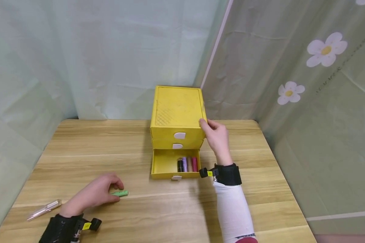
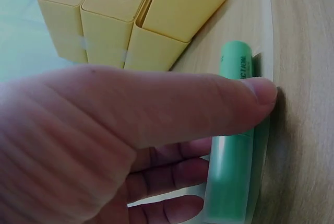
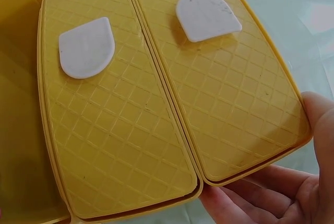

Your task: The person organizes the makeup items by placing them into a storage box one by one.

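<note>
On the wooden table, my left hand pinches a green lip balm tube between thumb and fingers. The left wrist view shows the thumb across the tube, which has dark lettering near one end. At the back stands a yellow three-drawer box with white tabs. My right hand holds its front right corner, thumb on top and fingers along the side. The bottom drawer is pulled out; several small tubes, black, purple, brown and pink, lie side by side in its right part. Both upper drawers are closed.
A clear, pen-like item lies on the table to the left of my left hand. Behind the table hangs a pale curtain; the curtain on the right has white flowers. The table ends near the curtains.
</note>
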Action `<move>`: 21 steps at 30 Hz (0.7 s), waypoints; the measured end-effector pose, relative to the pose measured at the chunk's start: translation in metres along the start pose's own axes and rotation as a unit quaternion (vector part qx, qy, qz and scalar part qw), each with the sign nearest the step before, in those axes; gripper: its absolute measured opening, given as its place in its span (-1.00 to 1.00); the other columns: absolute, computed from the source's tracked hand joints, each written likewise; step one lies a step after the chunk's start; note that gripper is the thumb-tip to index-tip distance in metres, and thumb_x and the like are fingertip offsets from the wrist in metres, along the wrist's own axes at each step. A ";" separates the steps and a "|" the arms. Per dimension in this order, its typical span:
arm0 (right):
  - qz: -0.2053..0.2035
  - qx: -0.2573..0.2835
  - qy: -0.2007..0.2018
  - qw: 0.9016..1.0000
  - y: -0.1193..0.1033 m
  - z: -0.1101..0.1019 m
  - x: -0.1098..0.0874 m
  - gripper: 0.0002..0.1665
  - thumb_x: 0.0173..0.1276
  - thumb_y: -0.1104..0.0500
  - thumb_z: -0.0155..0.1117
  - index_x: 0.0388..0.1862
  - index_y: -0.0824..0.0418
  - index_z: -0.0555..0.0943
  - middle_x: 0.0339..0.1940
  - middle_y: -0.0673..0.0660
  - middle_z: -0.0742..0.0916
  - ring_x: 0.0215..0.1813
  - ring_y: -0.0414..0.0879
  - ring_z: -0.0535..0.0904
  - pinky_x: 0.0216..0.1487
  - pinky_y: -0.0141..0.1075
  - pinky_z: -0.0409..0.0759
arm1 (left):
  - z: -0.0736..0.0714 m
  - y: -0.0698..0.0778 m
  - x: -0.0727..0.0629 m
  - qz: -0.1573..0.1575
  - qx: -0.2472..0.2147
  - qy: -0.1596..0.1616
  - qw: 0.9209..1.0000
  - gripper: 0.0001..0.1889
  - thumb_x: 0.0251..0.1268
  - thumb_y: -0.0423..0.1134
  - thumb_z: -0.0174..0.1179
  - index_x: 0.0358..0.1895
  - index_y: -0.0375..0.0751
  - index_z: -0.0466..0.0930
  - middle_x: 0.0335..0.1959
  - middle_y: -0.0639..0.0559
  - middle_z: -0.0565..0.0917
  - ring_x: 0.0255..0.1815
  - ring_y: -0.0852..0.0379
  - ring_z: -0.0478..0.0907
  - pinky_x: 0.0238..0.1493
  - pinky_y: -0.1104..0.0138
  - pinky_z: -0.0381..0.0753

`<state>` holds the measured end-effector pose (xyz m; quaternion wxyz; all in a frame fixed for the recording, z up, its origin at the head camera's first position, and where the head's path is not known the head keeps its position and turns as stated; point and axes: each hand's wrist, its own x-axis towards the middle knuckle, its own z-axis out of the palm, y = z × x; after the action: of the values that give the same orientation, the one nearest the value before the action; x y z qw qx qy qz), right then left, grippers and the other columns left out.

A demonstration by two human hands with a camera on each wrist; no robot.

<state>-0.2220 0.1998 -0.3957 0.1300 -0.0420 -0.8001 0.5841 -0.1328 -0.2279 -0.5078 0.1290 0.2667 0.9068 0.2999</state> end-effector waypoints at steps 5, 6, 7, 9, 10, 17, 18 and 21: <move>0.001 0.001 -0.002 1.000 0.001 0.000 0.000 -0.34 0.46 -0.23 0.43 0.27 0.23 0.77 0.08 0.18 0.82 -0.06 0.03 0.74 -0.09 -0.23 0.71 | 0.001 0.000 0.000 -0.007 0.002 0.002 1.000 -0.72 0.02 -0.28 0.69 -0.27 -0.02 0.74 -0.30 0.24 0.60 -0.28 0.32 0.53 -0.26 0.32 0.60; 0.000 0.001 -0.002 1.000 0.001 0.000 0.000 -0.34 0.47 -0.23 0.43 0.27 0.23 0.77 0.09 0.18 0.82 -0.06 0.03 0.73 -0.09 -0.22 0.71 | 0.002 0.000 0.001 -0.008 0.004 0.003 1.000 -0.72 0.02 -0.28 0.68 -0.28 -0.02 0.74 -0.31 0.25 0.60 -0.29 0.33 0.53 -0.27 0.32 0.59; 0.000 0.000 -0.002 1.000 0.001 0.000 0.000 -0.34 0.47 -0.24 0.43 0.27 0.22 0.77 0.09 0.18 0.82 -0.05 0.03 0.73 -0.09 -0.22 0.71 | 0.002 0.000 0.001 -0.008 0.005 0.004 1.000 -0.73 0.03 -0.28 0.67 -0.28 -0.02 0.74 -0.31 0.25 0.60 -0.30 0.33 0.52 -0.27 0.32 0.59; 0.000 0.000 -0.003 1.000 0.001 0.000 0.000 -0.34 0.47 -0.24 0.43 0.27 0.22 0.77 0.09 0.18 0.82 -0.05 0.04 0.73 -0.08 -0.21 0.71 | 0.001 0.001 0.001 -0.010 0.007 0.006 1.000 -0.74 0.04 -0.29 0.66 -0.29 -0.02 0.73 -0.32 0.26 0.59 -0.31 0.34 0.52 -0.27 0.32 0.59; 0.000 -0.001 -0.003 1.000 0.001 0.000 0.000 -0.34 0.47 -0.24 0.43 0.27 0.22 0.77 0.09 0.18 0.82 -0.05 0.04 0.73 -0.08 -0.21 0.71 | 0.001 0.001 0.001 -0.011 0.007 0.006 1.000 -0.74 0.05 -0.30 0.66 -0.29 -0.02 0.73 -0.33 0.26 0.59 -0.31 0.34 0.52 -0.28 0.32 0.59; -0.001 -0.001 -0.003 1.000 0.002 0.000 0.000 -0.35 0.47 -0.24 0.42 0.27 0.22 0.77 0.08 0.18 0.82 -0.05 0.03 0.73 -0.08 -0.22 0.71 | -0.001 0.001 0.000 -0.019 0.004 -0.001 1.000 -0.79 0.12 -0.28 0.63 -0.25 -0.05 0.76 -0.31 0.25 0.62 -0.31 0.35 0.50 -0.28 0.32 0.58; -0.001 0.000 -0.003 1.000 0.002 0.000 0.000 -0.35 0.47 -0.24 0.42 0.27 0.22 0.77 0.09 0.18 0.82 -0.05 0.03 0.73 -0.08 -0.22 0.71 | -0.001 0.001 0.000 -0.021 0.002 -0.002 1.000 -0.79 0.13 -0.28 0.63 -0.24 -0.06 0.77 -0.31 0.25 0.62 -0.31 0.36 0.50 -0.28 0.33 0.59; 0.001 -0.001 -0.004 1.000 0.001 0.000 0.000 -0.34 0.47 -0.25 0.42 0.26 0.22 0.77 0.08 0.18 0.83 -0.06 0.03 0.73 -0.08 -0.22 0.70 | -0.003 0.001 -0.001 -0.025 -0.003 -0.004 1.000 -0.82 0.16 -0.27 0.61 -0.23 -0.08 0.78 -0.30 0.25 0.65 -0.31 0.37 0.52 -0.27 0.34 0.60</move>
<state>-0.2222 0.2002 -0.3965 0.1265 -0.0405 -0.8011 0.5836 -0.1327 -0.2287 -0.5051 0.1405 0.2449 0.9117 0.2984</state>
